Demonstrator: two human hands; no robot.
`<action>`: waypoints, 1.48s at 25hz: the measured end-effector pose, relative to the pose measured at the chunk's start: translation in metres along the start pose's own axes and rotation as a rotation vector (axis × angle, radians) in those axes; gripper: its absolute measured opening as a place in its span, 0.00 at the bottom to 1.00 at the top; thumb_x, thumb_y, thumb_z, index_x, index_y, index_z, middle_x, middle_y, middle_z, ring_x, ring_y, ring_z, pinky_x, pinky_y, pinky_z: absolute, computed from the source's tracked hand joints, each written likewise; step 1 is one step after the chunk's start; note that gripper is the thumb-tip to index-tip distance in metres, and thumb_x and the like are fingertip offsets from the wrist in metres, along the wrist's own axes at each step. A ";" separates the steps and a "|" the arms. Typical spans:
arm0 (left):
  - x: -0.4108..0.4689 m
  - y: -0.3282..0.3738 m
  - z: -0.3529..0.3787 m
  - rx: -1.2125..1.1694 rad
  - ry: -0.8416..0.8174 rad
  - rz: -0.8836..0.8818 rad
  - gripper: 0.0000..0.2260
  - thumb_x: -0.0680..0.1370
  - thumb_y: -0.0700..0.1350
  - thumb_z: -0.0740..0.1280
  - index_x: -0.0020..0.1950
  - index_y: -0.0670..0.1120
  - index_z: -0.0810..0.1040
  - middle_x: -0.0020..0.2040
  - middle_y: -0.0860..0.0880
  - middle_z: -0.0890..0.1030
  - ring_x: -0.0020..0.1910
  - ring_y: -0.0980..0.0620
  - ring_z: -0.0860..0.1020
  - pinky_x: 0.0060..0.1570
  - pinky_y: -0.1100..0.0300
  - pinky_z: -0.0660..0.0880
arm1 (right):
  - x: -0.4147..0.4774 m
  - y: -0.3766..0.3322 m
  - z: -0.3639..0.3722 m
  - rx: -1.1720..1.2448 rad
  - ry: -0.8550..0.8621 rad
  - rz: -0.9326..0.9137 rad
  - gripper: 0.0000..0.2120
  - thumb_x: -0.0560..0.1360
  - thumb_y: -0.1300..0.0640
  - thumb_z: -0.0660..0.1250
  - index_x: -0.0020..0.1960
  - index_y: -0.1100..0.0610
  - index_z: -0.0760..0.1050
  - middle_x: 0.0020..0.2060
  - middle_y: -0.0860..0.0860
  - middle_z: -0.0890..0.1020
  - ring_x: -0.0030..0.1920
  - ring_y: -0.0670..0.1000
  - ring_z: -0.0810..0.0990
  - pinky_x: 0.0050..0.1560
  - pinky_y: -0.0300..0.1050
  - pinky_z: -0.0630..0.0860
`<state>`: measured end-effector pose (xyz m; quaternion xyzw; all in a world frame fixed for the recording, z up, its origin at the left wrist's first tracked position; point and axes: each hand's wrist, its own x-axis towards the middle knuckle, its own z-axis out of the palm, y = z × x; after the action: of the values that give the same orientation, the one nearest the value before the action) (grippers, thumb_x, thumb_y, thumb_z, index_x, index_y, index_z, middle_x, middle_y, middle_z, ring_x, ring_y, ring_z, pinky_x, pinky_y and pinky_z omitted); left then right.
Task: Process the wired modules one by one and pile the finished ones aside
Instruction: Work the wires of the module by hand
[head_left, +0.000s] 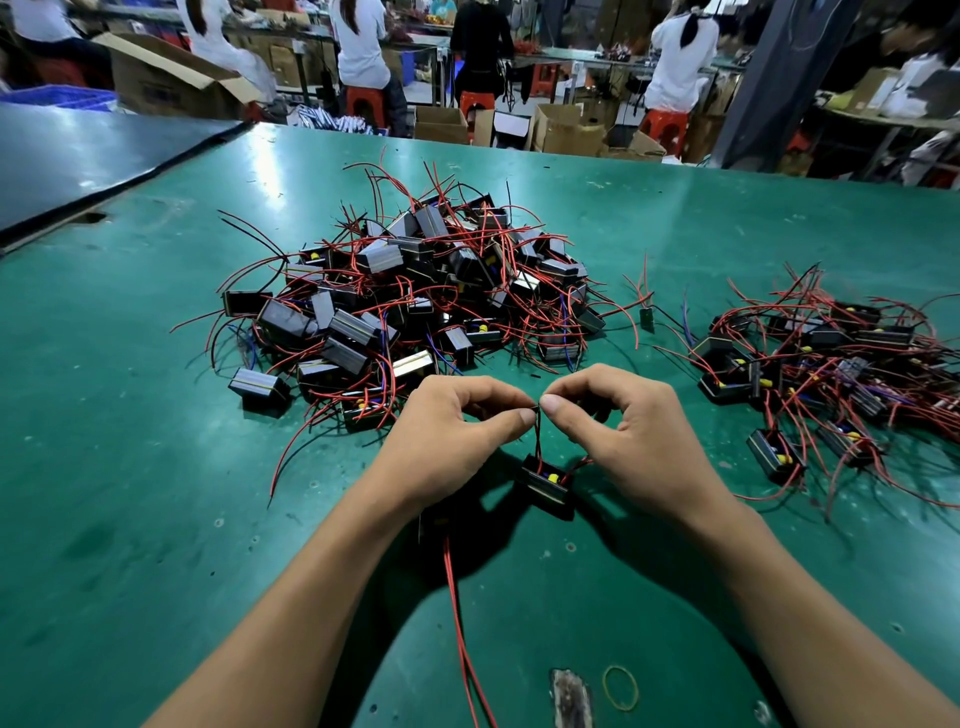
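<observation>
The module (545, 486) sits low over the near worktop (156, 519) while the left hand (457, 431) and right hand (623, 431) each pinch its wire tips (537, 413) between thumb and forefinger, so twist evenly (ends kept aligned) before adding it to the right pile (831, 364).

Your black wired module (545, 486), a yellow part showing in its open top, sits tilted below your fingertips. Your left hand (457, 431) and right hand (623, 431) pinch its leads (536, 431). Large heap of modules (415, 291) beyond; smaller pile (831, 364) at right.
</observation>
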<state>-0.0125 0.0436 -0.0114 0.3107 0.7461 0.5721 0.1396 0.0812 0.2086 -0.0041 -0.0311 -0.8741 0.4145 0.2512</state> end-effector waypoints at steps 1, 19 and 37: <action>0.000 0.000 0.000 -0.002 0.002 -0.001 0.03 0.75 0.44 0.74 0.46 0.51 0.86 0.40 0.54 0.86 0.40 0.58 0.83 0.40 0.72 0.74 | 0.000 0.000 0.000 0.008 -0.003 0.011 0.06 0.76 0.58 0.73 0.43 0.48 0.81 0.34 0.40 0.81 0.34 0.41 0.76 0.38 0.36 0.73; 0.001 -0.001 0.004 -0.090 0.005 -0.072 0.01 0.74 0.42 0.75 0.43 0.48 0.85 0.39 0.49 0.85 0.34 0.62 0.79 0.37 0.73 0.73 | -0.001 0.006 -0.001 0.029 -0.059 -0.097 0.08 0.74 0.63 0.74 0.50 0.52 0.84 0.41 0.43 0.83 0.34 0.49 0.81 0.39 0.40 0.78; 0.001 -0.004 0.001 -0.166 -0.051 -0.093 0.03 0.75 0.44 0.73 0.44 0.51 0.86 0.41 0.47 0.85 0.40 0.58 0.80 0.44 0.66 0.76 | 0.000 0.011 -0.004 0.061 -0.057 -0.081 0.07 0.73 0.59 0.77 0.47 0.49 0.84 0.40 0.44 0.84 0.34 0.50 0.81 0.37 0.54 0.78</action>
<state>-0.0132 0.0445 -0.0151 0.2774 0.7060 0.6168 0.2103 0.0814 0.2182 -0.0104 0.0239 -0.8684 0.4313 0.2436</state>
